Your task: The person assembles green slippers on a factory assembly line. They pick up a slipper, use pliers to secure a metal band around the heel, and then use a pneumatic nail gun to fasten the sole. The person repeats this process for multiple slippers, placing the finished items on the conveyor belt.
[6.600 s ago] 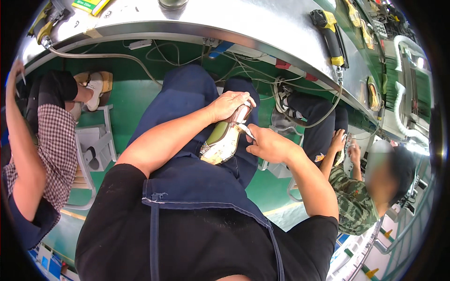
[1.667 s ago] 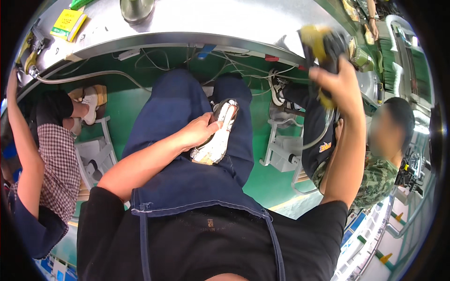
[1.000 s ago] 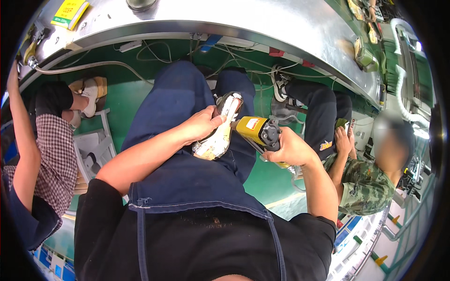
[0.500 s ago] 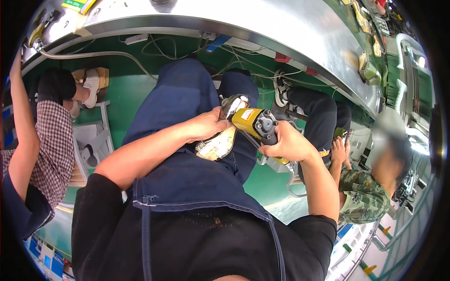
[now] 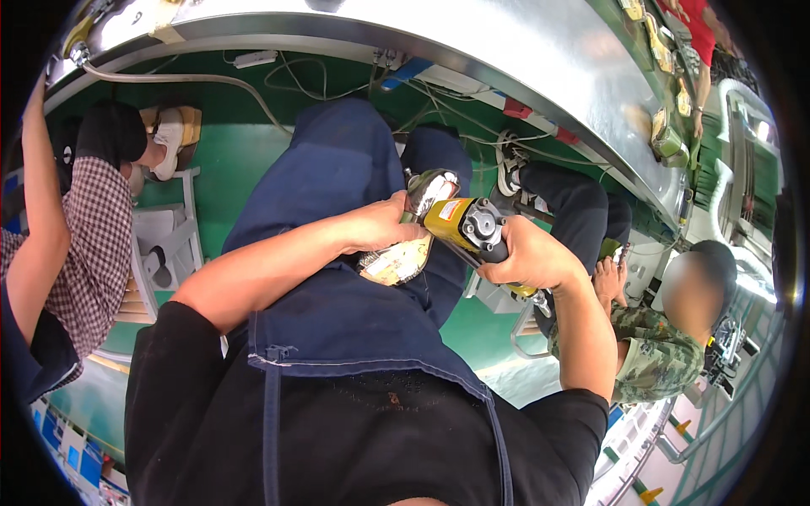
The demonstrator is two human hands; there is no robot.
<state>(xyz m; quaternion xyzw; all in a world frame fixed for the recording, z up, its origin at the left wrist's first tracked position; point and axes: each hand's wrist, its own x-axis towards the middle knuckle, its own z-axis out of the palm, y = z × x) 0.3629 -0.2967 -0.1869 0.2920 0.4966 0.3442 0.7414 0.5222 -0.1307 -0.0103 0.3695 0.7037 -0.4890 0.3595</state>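
Observation:
My left hand (image 5: pixel 384 226) is closed around a shoe-shaped piece (image 5: pixel 396 260), like a shoe on its last, lying across my lap. Its pale, patterned underside faces up, and one end looks shiny and silvery. My right hand (image 5: pixel 536 255) grips the handle of a yellow and black pneumatic staple gun (image 5: pixel 450 216). The gun's nose points down at the middle of the shoe, close to my left fingers; whether it touches is hidden by the gun's body. A metal fitting (image 5: pixel 541 302) sticks out below my right hand.
A metal workbench (image 5: pixel 472 38) curves across the front, with similar shoes (image 5: pixel 668 139) at its right end. Cables and a hose (image 5: pixel 181 78) hang beneath it. One co-worker (image 5: pixel 93 219) sits at my left; another (image 5: pixel 666 337), in camouflage, sits at my right.
The whole view has shifted slightly. My hands, the shoe and the staple gun keep nearly the same arrangement. More of a person in red shows at the far right.

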